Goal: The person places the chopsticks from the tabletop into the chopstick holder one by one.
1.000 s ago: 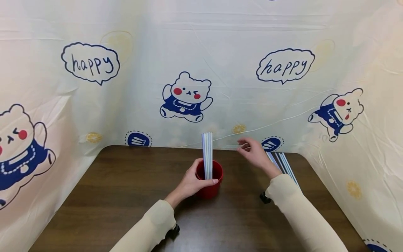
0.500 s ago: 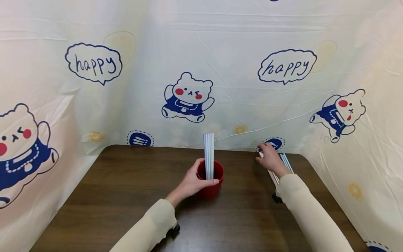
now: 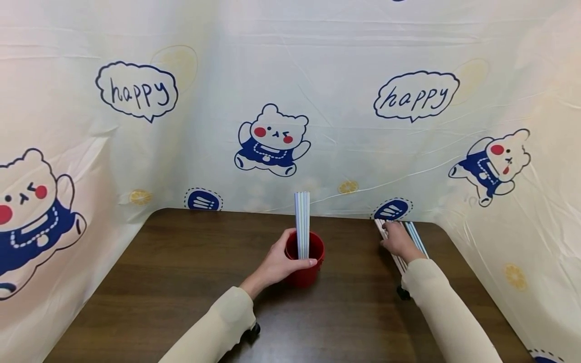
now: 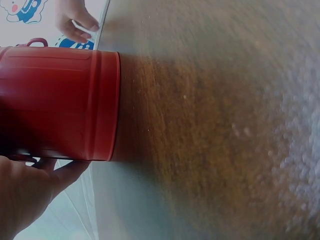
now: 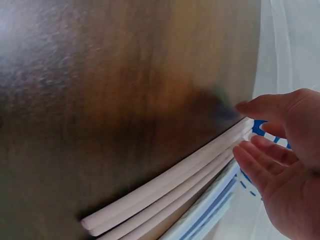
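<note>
My left hand (image 3: 280,262) grips a small red bucket (image 3: 305,276) at the middle of the table, its thumb over the near rim. Inside stands an upright bundle of long, thin whitish-blue sticks (image 3: 302,222). In the left wrist view, the bucket (image 4: 60,105) shows a ribbed side, with fingers (image 4: 70,172) against it. My right hand (image 3: 401,242) is over the pale pink sticks (image 3: 379,228) at the back right. In the right wrist view, its thumb and fingers are parted about the far ends of these pink sticks (image 5: 165,182); no firm hold shows.
Light blue sticks (image 3: 417,237) lie right of the pink ones, partly hidden by the right hand. The dark wooden table (image 3: 199,272) ends at the back against a printed curtain (image 3: 204,151), which also hangs along both sides.
My right hand has moved right from beside the bucket to the sticks, then slightly back toward me along them. My left hand keeps holding the bucket.
</note>
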`<state>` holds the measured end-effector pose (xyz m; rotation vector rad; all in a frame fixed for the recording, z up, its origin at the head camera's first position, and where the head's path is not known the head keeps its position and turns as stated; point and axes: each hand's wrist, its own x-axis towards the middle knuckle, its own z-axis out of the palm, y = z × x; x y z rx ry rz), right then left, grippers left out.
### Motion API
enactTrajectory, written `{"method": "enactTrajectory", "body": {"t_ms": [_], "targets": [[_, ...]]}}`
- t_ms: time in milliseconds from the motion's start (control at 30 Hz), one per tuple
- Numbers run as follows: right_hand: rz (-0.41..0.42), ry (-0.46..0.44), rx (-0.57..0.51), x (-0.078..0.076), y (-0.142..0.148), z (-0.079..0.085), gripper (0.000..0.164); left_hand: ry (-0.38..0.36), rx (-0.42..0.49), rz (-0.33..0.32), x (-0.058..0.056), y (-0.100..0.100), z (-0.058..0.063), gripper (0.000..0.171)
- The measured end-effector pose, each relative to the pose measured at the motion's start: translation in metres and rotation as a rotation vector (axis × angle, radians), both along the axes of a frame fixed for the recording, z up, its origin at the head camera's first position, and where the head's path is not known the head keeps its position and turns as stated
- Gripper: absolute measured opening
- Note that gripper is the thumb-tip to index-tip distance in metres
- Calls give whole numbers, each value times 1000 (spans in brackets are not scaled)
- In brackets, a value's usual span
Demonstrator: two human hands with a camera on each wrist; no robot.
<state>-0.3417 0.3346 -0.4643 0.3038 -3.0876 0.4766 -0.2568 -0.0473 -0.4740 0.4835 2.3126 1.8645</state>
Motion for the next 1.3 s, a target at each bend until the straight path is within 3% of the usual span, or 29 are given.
{"method": "enactTrajectory", "body": {"t_ms": [167, 533, 1000, 1300], "targets": [[8, -16, 16, 2, 1, -2, 45, 2, 8, -7, 0, 0, 0, 79], [37, 38, 67, -1, 2, -10, 44, 1, 9, -9, 1, 0, -2, 81], [-42, -71, -36, -4, -8, -11, 37, 2, 7, -12, 1, 0, -1, 81], [-125, -99, -142, -5, -8, -17, 50, -10, 4, -5, 2, 0, 0, 82]]}}
